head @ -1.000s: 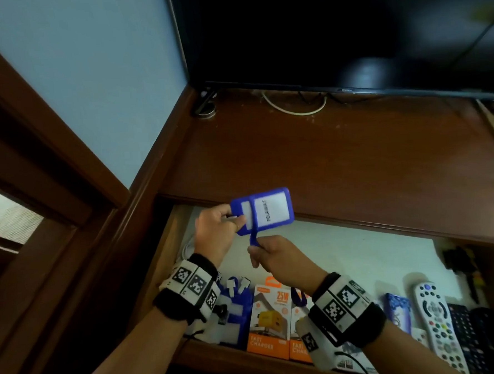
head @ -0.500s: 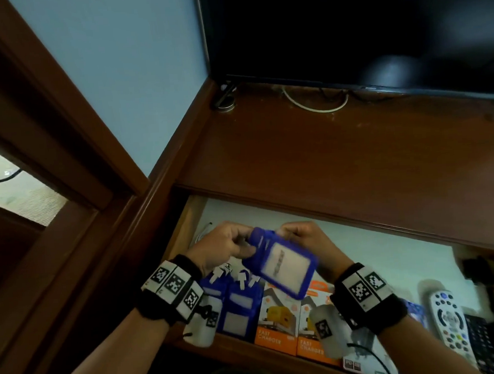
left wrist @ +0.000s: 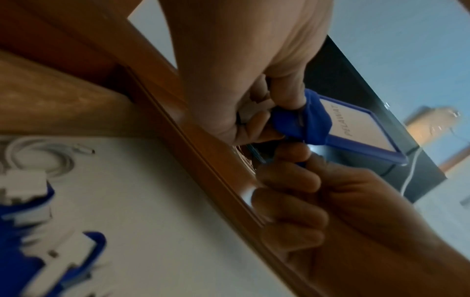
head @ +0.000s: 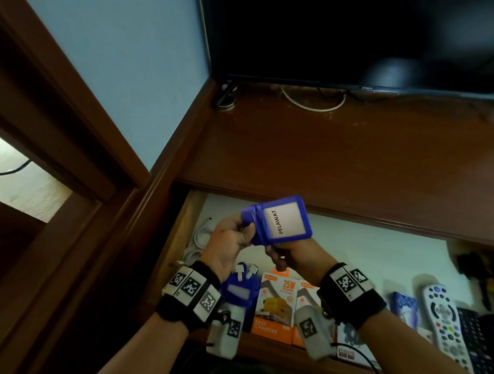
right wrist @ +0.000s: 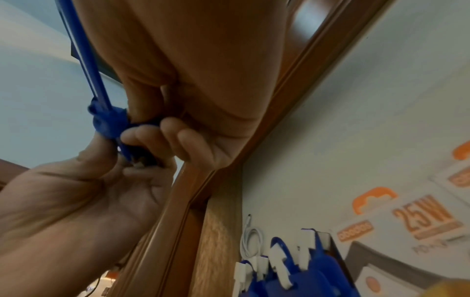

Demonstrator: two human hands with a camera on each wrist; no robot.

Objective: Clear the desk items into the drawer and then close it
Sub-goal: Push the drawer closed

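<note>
A blue badge holder [head: 285, 222] with a white card reading PELAWAT hangs in the air over the open drawer [head: 374, 254], below the desk's front edge. Its blue lanyard [left wrist: 315, 124] is wound round its left end. My left hand [head: 231, 239] grips that wrapped end between thumb and fingers. My right hand [head: 290, 256] sits just under the holder, fingers curled round the lanyard's loose tail. The left wrist view shows the holder [left wrist: 356, 128] above my right hand [left wrist: 292, 191]. In the right wrist view the holder [right wrist: 86, 60] is edge-on.
The drawer holds several blue badge holders [head: 240, 291], orange charger boxes [head: 279, 303], a coiled white cable [head: 200, 241], a white remote [head: 443, 316] and a black keypad [head: 481, 343]. A dark TV [head: 346, 30] stands at the back of the brown desk top [head: 339, 158].
The holder dipped and turned over half a second ago. It is now raised again, face up, with the lanyard wrapped round its left end. My right hand moved back under it.
</note>
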